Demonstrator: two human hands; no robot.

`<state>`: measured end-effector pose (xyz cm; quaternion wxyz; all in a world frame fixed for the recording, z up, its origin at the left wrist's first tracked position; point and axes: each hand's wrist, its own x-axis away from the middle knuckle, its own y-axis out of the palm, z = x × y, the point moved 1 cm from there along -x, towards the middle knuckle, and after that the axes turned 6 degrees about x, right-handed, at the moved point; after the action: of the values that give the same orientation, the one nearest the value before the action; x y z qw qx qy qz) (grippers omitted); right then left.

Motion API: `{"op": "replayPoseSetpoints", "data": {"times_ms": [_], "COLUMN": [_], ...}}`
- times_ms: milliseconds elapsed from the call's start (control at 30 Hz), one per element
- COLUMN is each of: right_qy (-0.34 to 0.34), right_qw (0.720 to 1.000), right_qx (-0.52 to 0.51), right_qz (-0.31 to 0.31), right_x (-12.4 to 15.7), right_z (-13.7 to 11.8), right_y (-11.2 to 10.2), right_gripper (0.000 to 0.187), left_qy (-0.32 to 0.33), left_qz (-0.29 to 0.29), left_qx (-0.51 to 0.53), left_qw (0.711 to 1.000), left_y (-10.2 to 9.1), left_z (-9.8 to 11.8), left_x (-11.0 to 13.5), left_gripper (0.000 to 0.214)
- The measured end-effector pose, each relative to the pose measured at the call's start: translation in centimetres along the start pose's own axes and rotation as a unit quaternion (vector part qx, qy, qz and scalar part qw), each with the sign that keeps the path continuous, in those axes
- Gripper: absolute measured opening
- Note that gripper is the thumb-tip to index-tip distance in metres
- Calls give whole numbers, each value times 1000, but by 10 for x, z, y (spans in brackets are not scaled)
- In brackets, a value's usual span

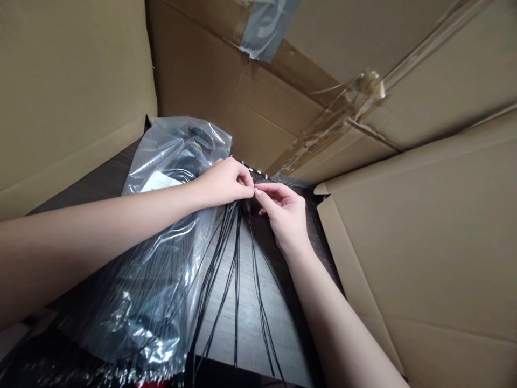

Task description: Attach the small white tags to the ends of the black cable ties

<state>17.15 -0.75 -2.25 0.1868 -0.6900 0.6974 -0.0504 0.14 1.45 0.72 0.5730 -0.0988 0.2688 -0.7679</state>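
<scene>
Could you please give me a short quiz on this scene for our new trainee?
1. True or false: the left hand and right hand meet at the top of the black cords.
2. What lies under the left forearm? A) clear plastic bag B) metal tray C) folded towel
3. Fill in: the walls around the table are made of ____.
Key: 1 true; 2 A; 3 cardboard.

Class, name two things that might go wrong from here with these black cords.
1. The left hand and right hand pinch the black cords at one spot; the loose strands fanning out below might tangle.
2. The left forearm lies across the clear plastic bag, which might slip or get crushed.
</scene>
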Motion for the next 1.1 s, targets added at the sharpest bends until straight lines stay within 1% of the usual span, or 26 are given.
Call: {"op": "replayPoseSetpoints", "data": {"times_ms": [167,367,533,900,1100], "right_qy": [0,-8,-9,-8,-14], "right_qw": [1000,1000,1000,1000,1000], "right_qx": [-1,25,22,4,14], "right_qz": [9,3,10,6,4], "right_x": [1,1,1,0,0], "right_z": [0,1,-1,-2,-1], "right_y": [0,-1,-1,0,-2], "right_gripper": [31,29,27,24,23], "left_qy": [2,-3,4,5,5], "left_qz": [4,-2,-4,-10,-11], "left_qx": [12,4,2,-2,-7], "left_qw": [1000,1000,1000,1000,1000], "left_y": [0,0,0,0,0], "left_z": [-1,-1,-1,1,1], "left_x": [0,0,1,1,1], "left_gripper": [12,11,12,10,12]}}
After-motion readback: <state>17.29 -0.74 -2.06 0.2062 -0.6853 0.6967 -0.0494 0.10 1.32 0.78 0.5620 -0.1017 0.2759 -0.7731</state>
